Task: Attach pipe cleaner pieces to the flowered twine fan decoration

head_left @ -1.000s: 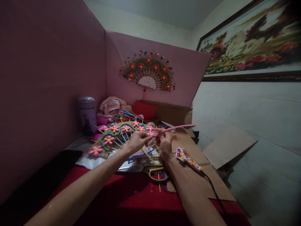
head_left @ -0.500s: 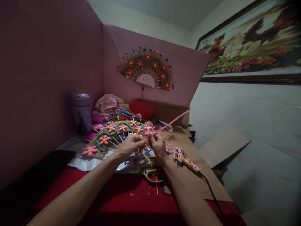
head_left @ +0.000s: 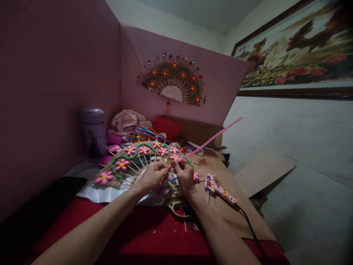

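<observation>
Between my hands runs a pink pipe cleaner (head_left: 211,140), its long free end slanting up to the right. My left hand (head_left: 156,175) pinches it near its lower end, and my right hand (head_left: 184,176) grips it just beside, fingertips almost touching. Behind and below them lies a fan (head_left: 132,163) of sticks and twine, with pink flowers and a wavy green strip on it. Scissors (head_left: 176,208) with brass-coloured handles lie under my wrists, partly hidden. A pale yellow-green strip (head_left: 173,186) and a bit of blue show beneath my fingers.
A flower-patterned glue gun (head_left: 220,189) rests on cardboard (head_left: 242,217) at the right, its black cord trailing forward. A purple bottle (head_left: 94,132) stands at the left. Colourful pipe cleaners (head_left: 150,132) lie behind the fan. A finished-looking fan (head_left: 172,81) hangs on the pink panel.
The pink pipe cleaner's free end has swung further up and right, with more of it showing. Both hands have shifted slightly lower, still close together.
</observation>
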The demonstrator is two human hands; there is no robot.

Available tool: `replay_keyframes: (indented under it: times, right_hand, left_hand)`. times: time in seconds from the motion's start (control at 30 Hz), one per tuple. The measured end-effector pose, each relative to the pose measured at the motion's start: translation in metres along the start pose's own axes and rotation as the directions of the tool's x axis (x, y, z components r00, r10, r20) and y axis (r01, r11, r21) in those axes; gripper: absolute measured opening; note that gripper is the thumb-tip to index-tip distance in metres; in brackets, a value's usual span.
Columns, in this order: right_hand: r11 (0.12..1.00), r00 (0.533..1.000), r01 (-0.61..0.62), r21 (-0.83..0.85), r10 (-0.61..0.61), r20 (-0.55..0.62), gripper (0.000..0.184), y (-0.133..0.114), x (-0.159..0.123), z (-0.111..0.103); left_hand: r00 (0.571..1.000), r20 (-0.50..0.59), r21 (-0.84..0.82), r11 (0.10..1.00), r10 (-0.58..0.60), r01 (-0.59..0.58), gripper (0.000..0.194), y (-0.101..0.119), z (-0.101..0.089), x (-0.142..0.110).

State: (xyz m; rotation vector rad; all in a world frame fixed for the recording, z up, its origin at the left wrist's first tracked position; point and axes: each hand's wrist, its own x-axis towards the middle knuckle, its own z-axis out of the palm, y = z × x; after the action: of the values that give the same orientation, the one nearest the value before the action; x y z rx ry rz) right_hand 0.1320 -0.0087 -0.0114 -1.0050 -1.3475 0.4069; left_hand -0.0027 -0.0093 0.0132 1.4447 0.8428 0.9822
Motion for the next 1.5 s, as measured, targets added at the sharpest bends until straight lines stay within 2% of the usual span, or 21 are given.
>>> replay_keyframes:
  times: [0.1,0.2,0.27,0.33,0.4,0.57,0.7,0.8,0.9,0.97,1.03,1.13,1.23,1.4,1.5]
  right_hand:
    - [0.992,0.991,0.123,-0.023,-0.121,0.058,0.023,-0.005,-0.002,0.000]
    - [0.976,0.966,0.217,0.015,-0.217,0.137,0.019,-0.010,-0.002,0.001]
    - [0.980,0.976,0.200,0.000,-0.200,0.085,0.019,-0.011,-0.002,0.001]
    - [0.987,0.989,0.150,-0.048,-0.150,0.009,0.021,-0.008,-0.001,0.000]
    - [0.990,0.993,0.111,-0.083,-0.113,-0.020,0.026,-0.004,0.000,-0.002]
    - [0.994,0.996,0.081,-0.070,-0.078,0.043,0.031,-0.002,0.000,-0.004]
    - [0.996,0.996,0.081,-0.028,-0.080,0.039,0.028,-0.006,0.000,-0.004]
    - [0.992,0.989,0.124,0.018,-0.125,0.076,0.022,-0.010,0.000,-0.004]
    - [0.972,0.964,0.226,0.057,-0.232,0.132,0.017,-0.015,-0.001,-0.002]
    - [0.965,0.957,0.252,0.079,-0.260,0.131,0.013,-0.017,-0.002,0.000]
    - [0.976,0.971,0.188,0.105,-0.201,0.128,0.012,-0.019,-0.003,0.000]
    - [0.987,0.988,0.007,0.160,-0.031,0.150,0.016,-0.021,-0.002,-0.003]
    - [0.983,0.981,-0.071,0.168,0.038,0.191,0.021,-0.020,0.000,-0.006]
    - [0.997,0.971,-0.020,0.072,0.003,0.238,0.023,-0.016,0.002,-0.008]
    - [0.978,0.977,0.151,-0.141,-0.126,0.174,0.032,-0.016,-0.001,-0.009]
  left_hand:
    - [0.996,-0.087,-0.130,0.991,0.031,-0.043,0.023,-0.001,0.001,0.001]
    - [0.988,-0.154,-0.321,0.947,-0.027,-0.024,0.019,-0.001,0.001,0.002]
    - [0.990,-0.131,-0.389,0.921,-0.057,0.002,0.022,0.000,-0.001,0.001]
    - [0.997,-0.076,-0.334,0.943,-0.026,-0.001,0.025,0.001,-0.003,0.001]
    - [1.000,-0.025,-0.199,0.980,0.019,-0.024,0.025,0.003,-0.005,0.000]
    - [0.998,-0.011,0.035,0.997,0.063,-0.063,0.017,0.007,-0.004,-0.002]
    - [0.995,-0.032,0.077,0.992,0.100,-0.097,0.015,0.008,-0.002,-0.003]
    - [0.991,-0.094,-0.082,0.992,0.093,-0.101,0.017,0.005,-0.002,-0.002]
    - [0.988,-0.153,-0.323,0.945,-0.002,-0.048,0.011,0.004,-0.004,-0.001]
    - [0.986,-0.142,-0.452,0.892,-0.085,0.012,0.009,0.004,-0.004,0.000]
    - [0.993,-0.064,-0.489,0.870,-0.097,0.054,0.010,0.005,-0.005,0.000]
    - [0.997,0.078,-0.371,0.929,0.029,0.002,0.014,0.006,-0.006,-0.001]
    - [0.987,0.117,-0.211,0.974,0.112,-0.086,0.019,0.006,-0.007,-0.001]
    - [0.988,0.127,-0.087,0.993,0.092,-0.081,0.024,0.004,-0.012,0.000]
    - [0.992,0.092,-0.126,0.989,0.088,-0.076,0.022,0.006,-0.014,0.000]
